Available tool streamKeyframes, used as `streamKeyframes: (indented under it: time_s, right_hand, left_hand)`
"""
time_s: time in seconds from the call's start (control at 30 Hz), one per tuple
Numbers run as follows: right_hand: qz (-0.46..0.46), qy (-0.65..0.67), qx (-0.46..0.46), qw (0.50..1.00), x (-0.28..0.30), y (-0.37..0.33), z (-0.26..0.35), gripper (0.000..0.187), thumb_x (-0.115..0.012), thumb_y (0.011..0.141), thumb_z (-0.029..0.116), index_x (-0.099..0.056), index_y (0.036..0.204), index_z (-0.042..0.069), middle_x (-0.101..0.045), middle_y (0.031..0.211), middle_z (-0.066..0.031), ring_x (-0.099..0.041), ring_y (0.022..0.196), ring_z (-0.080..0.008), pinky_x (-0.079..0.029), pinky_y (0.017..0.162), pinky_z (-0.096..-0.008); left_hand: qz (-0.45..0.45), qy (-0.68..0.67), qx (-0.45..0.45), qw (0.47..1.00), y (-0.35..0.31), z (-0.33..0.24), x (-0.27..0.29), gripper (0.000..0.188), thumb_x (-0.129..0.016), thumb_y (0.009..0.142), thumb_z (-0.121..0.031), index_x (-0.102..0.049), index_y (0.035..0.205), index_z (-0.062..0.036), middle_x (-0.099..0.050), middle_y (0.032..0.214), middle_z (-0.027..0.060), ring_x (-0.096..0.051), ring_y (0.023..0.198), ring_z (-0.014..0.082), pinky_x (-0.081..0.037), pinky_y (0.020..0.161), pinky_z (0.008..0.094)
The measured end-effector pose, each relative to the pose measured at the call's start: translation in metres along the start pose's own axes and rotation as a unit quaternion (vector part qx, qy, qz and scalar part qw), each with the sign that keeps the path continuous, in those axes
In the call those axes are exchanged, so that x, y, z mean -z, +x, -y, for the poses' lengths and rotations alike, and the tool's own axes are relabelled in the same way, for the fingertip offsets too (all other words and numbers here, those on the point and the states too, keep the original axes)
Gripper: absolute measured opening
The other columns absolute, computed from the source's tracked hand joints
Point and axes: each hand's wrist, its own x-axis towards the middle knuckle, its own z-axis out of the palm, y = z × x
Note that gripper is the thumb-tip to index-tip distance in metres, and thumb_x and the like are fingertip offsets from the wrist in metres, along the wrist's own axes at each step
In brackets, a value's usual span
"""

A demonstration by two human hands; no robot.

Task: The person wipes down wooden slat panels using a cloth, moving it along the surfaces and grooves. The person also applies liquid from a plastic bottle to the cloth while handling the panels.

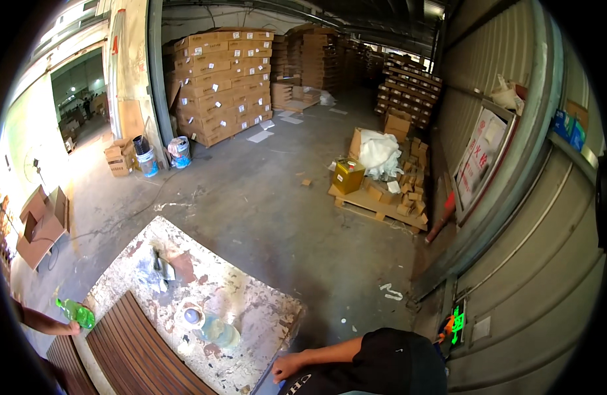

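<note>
At the far left my left hand [73, 327] is closed round a tilted green see-through plastic bottle [78, 313]. The bottle is over the end of brown slatted panels [142, 349], which rest on a paint-stained white worktable [264, 309]. My right hand [285, 367] is curled by the table's near right edge, with a bit of something blue below it; what its fingers hold, if anything, is hidden. Between the hands stands a clear plastic jug [219, 331] beside a round piece with a bluish top [193, 316]. A crumpled rag or glove [160, 268] lies farther back on the table.
A pallet [362, 209] holds a gold tin [348, 176], white sheeting [379, 155] and cardboard pieces. Stacked cartons [224, 85] stand behind. Two buckets [179, 153] are by the pillar. An open carton [43, 224] sits at left; a metal wall [514, 283] runs along the right.
</note>
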Motion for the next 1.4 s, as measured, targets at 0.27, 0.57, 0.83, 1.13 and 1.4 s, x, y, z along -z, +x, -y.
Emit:
streamKeyframes:
  time_s: [0.27, 0.57, 0.83, 1.13, 1.4]
  right_hand:
    - [0.007, -0.021, 0.028, 0.999, -0.016, 0.012, -0.022, 0.044, -0.058, 0.083, 0.041, -0.057, 0.074, -0.002, -0.055, 0.065, -0.0203, -0.051, 0.057, -0.0277, -0.039, 0.055, -0.0418]
    - [0.01, 0.006, -0.018, 1.0, -0.01, -0.006, -0.004, 0.046, -0.058, 0.083, 0.045, -0.058, 0.074, -0.001, -0.057, 0.069, -0.0204, -0.054, 0.06, -0.03, -0.04, 0.057, -0.0427]
    - [-0.037, -0.076, 0.078, 0.993, -0.008, 0.014, 0.042, 0.036, -0.058, 0.082, 0.037, -0.057, 0.07, 0.003, -0.059, 0.07, -0.0169, -0.058, 0.069, -0.0365, -0.042, 0.058, -0.0454]
    - [-0.207, -0.131, 0.25, 0.937, -0.017, 0.098, 0.058, 0.024, -0.064, 0.073, 0.024, -0.048, 0.067, 0.007, -0.051, 0.066, -0.0097, -0.055, 0.066, -0.0314, -0.042, 0.061, -0.0424]
    - [-0.175, -0.169, 0.213, 0.946, -0.021, 0.099, 0.05, 0.024, -0.063, 0.071, 0.026, -0.047, 0.066, 0.009, -0.049, 0.067, -0.0083, -0.053, 0.067, -0.0316, -0.04, 0.062, -0.0428]
  left_hand:
    - [-0.213, -0.095, -0.205, 0.951, 0.021, 0.022, -0.042, 0.013, -0.053, 0.084, -0.015, -0.051, 0.071, -0.0179, -0.056, 0.064, 0.0034, -0.055, 0.052, 0.0238, -0.043, 0.046, 0.0378]
    - [0.022, 0.016, 0.007, 1.0, 0.001, -0.018, 0.014, 0.014, -0.052, 0.085, -0.017, -0.051, 0.071, -0.0165, -0.055, 0.065, 0.0033, -0.055, 0.054, 0.0228, -0.043, 0.048, 0.0361]
    - [0.023, -0.046, -0.038, 0.998, 0.002, -0.008, 0.012, 0.014, -0.05, 0.084, -0.011, -0.05, 0.071, -0.0153, -0.054, 0.066, 0.0035, -0.054, 0.055, 0.023, -0.043, 0.049, 0.0352]
    - [0.045, 0.023, 0.027, 0.998, -0.011, 0.029, -0.023, 0.014, -0.052, 0.083, -0.009, -0.05, 0.071, -0.0146, -0.054, 0.069, 0.0048, -0.054, 0.057, 0.0249, -0.042, 0.051, 0.037]
    - [-0.016, -0.014, -0.058, 0.998, -0.027, 0.069, -0.06, 0.005, -0.061, 0.079, -0.012, -0.06, 0.082, -0.0075, -0.064, 0.08, 0.0121, -0.062, 0.066, 0.0313, -0.05, 0.059, 0.0395]
